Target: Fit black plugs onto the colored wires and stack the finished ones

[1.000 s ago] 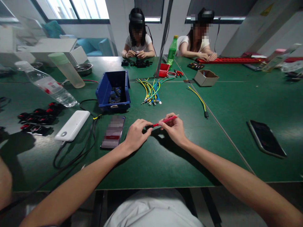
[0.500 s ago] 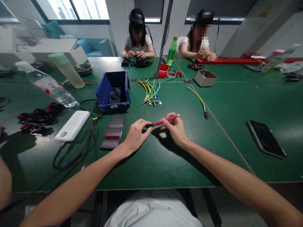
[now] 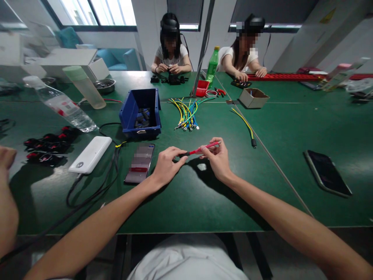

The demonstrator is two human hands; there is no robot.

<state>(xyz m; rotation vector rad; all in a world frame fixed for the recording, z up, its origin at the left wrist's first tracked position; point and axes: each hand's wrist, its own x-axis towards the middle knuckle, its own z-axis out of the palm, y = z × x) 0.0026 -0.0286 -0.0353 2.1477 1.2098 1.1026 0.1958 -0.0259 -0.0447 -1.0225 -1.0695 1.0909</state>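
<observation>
My left hand (image 3: 166,165) and my right hand (image 3: 217,158) hold a short red wire (image 3: 201,149) between them, just above the green table (image 3: 186,194). The left fingertips pinch the wire's dark end piece. The right fingers pinch the red length, and its pale tip pokes out to the right. A bundle of yellow, green and blue wires with ring terminals (image 3: 186,112) lies beyond my hands. A blue bin (image 3: 140,112) holding small dark parts stands to the left of the bundle.
A phone (image 3: 140,157), a white power bank (image 3: 90,154) and black cables lie left of my hands. A second phone (image 3: 328,172) lies at right, a yellow-green wire (image 3: 244,124) beyond. Two people work across the table. Another person's arm (image 3: 7,210) shows at far left.
My hands stay pinched on the red wire with barely any shift. The other person's arm at far left has risen further into view.
</observation>
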